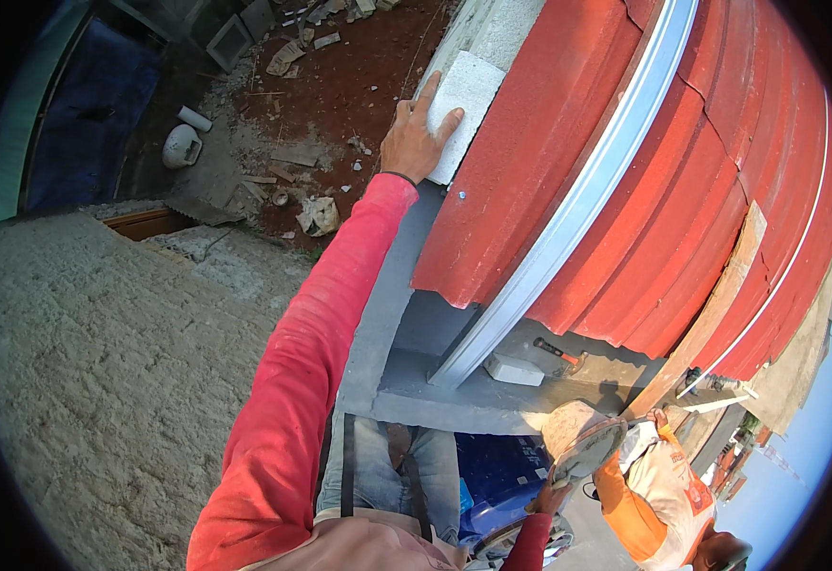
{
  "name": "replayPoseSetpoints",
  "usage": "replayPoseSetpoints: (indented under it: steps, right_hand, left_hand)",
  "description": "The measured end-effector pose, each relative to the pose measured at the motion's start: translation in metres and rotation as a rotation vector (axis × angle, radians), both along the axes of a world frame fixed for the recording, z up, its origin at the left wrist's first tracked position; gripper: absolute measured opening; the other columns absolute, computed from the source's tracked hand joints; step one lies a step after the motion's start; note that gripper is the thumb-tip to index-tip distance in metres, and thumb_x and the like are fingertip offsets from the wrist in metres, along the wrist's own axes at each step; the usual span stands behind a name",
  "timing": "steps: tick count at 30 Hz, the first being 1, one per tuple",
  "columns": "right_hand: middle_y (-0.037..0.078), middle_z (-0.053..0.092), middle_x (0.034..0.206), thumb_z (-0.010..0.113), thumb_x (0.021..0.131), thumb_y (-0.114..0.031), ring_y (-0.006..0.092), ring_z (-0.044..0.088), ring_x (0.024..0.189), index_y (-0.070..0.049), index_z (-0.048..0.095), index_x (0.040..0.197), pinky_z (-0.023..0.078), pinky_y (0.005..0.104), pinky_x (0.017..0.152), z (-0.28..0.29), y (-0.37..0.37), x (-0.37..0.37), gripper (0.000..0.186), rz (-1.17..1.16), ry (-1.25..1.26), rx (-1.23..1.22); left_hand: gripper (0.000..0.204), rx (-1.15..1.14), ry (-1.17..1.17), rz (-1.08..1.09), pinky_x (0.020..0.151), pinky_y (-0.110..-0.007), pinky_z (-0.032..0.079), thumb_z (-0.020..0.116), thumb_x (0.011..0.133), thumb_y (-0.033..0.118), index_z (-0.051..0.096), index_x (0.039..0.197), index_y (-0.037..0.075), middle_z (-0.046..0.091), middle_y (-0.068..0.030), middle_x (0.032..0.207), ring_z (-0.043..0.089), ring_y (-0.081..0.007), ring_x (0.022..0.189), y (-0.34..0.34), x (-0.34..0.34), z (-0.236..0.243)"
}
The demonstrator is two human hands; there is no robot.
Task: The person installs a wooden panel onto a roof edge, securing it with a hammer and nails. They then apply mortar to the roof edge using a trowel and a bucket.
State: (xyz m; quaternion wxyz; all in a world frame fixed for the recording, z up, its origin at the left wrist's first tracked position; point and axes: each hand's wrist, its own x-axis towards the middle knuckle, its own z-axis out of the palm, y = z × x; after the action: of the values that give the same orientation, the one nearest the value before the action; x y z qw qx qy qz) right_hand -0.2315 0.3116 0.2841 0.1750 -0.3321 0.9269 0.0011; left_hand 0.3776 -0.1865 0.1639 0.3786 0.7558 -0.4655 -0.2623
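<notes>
My left hand [414,141] grips a white block [465,112] on the top of a pale wall, along the red corrugated roof sheets [511,162], with the thumb on the block's face and the fingers along its left edge. My right hand [551,497], low at the right, holds a trowel [592,449] carrying grey mortar, partly hiding what lies behind it. A long silver metal strip [577,205] crosses the roof beside me. A loose white block [515,371] and an orange-handled hammer [556,355] lie on the grey ledge below the sheets.
At the lower right a co-worker [658,485] in orange and cream bends near a long wooden plank [701,324]. Rubble [316,217] and a white helmet [181,146] lie down at the upper left, beside a rough cement surface [121,343]. A blue container [497,462] stands near my legs.
</notes>
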Motion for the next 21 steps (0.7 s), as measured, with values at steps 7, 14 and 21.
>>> replayPoseSetpoints:
  steps: [7, 14, 21]
  right_hand:
    - [0.033, 0.048, 0.141, 0.063, 0.093, -0.013, 0.0446, 0.05, 0.132, 0.007, 0.031, 0.147, 0.04, 0.0469, 0.11, 0.024, -0.021, 0.039, 0.065, -0.048, -0.055, 0.005]
    - [0.034, 0.052, 0.138, 0.059, 0.087, -0.007, 0.0444, 0.055, 0.128, 0.007, 0.029, 0.148, 0.042, 0.045, 0.108, 0.005, -0.001, 0.02, 0.069, -0.019, 0.04, -0.096]
    - [0.032, 0.053, 0.138, 0.06, 0.085, -0.008, 0.0457, 0.055, 0.127, 0.003, 0.028, 0.15, 0.043, 0.0452, 0.107, 0.006, 0.003, 0.025, 0.073, 0.013, -0.025, -0.217]
  left_hand:
    - [0.074, 0.028, 0.016, 0.019, 0.091, -0.051, 0.054, 0.056, 0.097, 0.062, 0.028, 0.161, 0.036, 0.056, -0.0206, 0.124, 0.065, -0.0412, 0.107, 0.001, -0.001, 0.008]
    - [0.076, 0.062, 0.074, -0.003, 0.096, -0.053, 0.052, 0.061, 0.095, 0.058, 0.03, 0.16, 0.036, 0.058, -0.0218, 0.127, 0.062, -0.0442, 0.114, -0.002, -0.005, 0.014]
    - [0.084, -0.093, 0.251, 0.017, 0.102, -0.051, 0.048, 0.067, 0.089, 0.061, 0.034, 0.159, 0.026, 0.06, -0.0274, 0.133, 0.06, -0.0421, 0.122, -0.008, 0.003, -0.015]
